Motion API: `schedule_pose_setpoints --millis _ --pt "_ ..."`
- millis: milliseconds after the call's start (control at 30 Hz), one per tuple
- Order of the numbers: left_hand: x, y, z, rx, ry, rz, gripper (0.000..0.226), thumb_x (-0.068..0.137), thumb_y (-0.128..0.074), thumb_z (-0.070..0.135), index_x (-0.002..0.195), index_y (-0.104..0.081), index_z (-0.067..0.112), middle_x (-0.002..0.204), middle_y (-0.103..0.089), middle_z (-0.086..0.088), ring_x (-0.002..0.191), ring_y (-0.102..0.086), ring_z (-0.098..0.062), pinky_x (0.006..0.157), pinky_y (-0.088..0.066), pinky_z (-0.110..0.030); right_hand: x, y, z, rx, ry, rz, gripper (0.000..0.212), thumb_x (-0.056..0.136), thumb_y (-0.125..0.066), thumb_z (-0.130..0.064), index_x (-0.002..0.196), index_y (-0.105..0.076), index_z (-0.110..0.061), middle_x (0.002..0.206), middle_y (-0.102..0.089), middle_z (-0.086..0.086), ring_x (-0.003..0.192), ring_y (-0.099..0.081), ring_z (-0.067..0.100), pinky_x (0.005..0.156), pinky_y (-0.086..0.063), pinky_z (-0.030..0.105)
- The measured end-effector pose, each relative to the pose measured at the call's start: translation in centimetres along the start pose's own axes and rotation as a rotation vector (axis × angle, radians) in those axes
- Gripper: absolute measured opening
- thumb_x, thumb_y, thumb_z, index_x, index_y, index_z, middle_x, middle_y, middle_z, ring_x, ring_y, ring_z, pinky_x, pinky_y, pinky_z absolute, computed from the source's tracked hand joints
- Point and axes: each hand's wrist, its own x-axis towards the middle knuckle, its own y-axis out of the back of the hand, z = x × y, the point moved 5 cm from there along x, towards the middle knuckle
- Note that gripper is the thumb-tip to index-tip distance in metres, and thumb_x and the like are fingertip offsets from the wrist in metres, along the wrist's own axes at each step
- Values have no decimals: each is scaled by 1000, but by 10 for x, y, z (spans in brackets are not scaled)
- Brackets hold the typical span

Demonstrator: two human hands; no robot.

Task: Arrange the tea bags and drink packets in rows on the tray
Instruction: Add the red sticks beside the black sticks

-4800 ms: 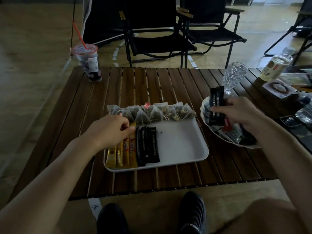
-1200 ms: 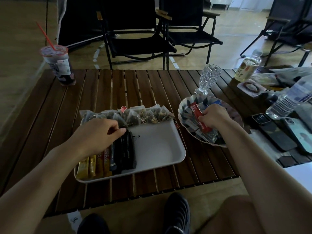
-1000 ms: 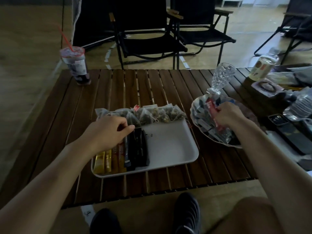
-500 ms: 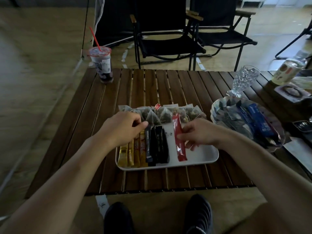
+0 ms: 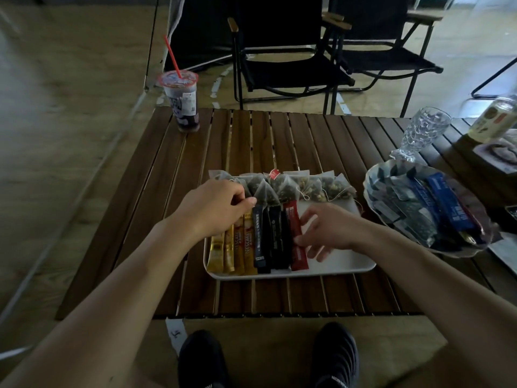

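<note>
A white tray [image 5: 338,268] lies mid-table. Several pyramid tea bags [image 5: 296,186] line its far edge. In front of them, side by side from the left, lie gold packets [image 5: 223,254], dark packets [image 5: 272,242] and a red packet [image 5: 297,249]. My left hand [image 5: 215,210] rests curled on the top ends of the gold packets, thumb and forefinger pinched together there. My right hand [image 5: 328,232] hovers low over the tray's right half, fingers spread, its fingertips touching the red packet's right edge. The tray's right part is bare.
A glass bowl [image 5: 373,204] holding several blue and grey packets [image 5: 447,210] stands right of the tray. Behind it are a cut-glass goblet [image 5: 423,133] and a bottle [image 5: 495,119]. A lidded cup with a red straw [image 5: 183,105] stands far left. Black chairs [image 5: 285,60] stand beyond.
My right hand took a red packet from the bowl, carried it to the tray and laid it against the dark packets; its fingers have spread. The left hand stayed on the gold packets.
</note>
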Motion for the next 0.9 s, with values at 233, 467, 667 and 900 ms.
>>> schedule_pose_setpoints --millis 233,467,667,900 --pt "0 -1 0 8 -1 2 31 97 -47 50 80 -59 28 70 -61 6 62 -58 -6 56 -44 -24 3 -6 -4 -53 48 29 44 93 -65 -11 132 -48 -3 90 -73 18 67 -73 19 55 -59 28" --pt "0 -1 -2 9 -5 3 33 97 -47 51 77 -59 26 67 -60 6 59 -57 -6 54 -42 -24 2 -6 -6 -105 46 68 30 97 -60 -22 120 -57 -2 86 -73 14 64 -73 16 56 -60 28" --pt "0 -1 -2 8 -3 -12 31 97 -46 50 80 -59 28 69 -62 5 59 -63 -6 54 -42 -22 1 -5 -15 -195 145 174 23 97 -61 -23 111 -59 -5 82 -72 10 63 -72 15 53 -60 28" --pt "-1 0 -1 6 -1 -6 31 97 -46 50 83 -60 25 72 -64 4 60 -64 -8 59 -53 -28 4 -15 -18 -292 225 160 27 98 -57 -29 98 -70 -6 79 -73 9 64 -73 19 58 -61 30"
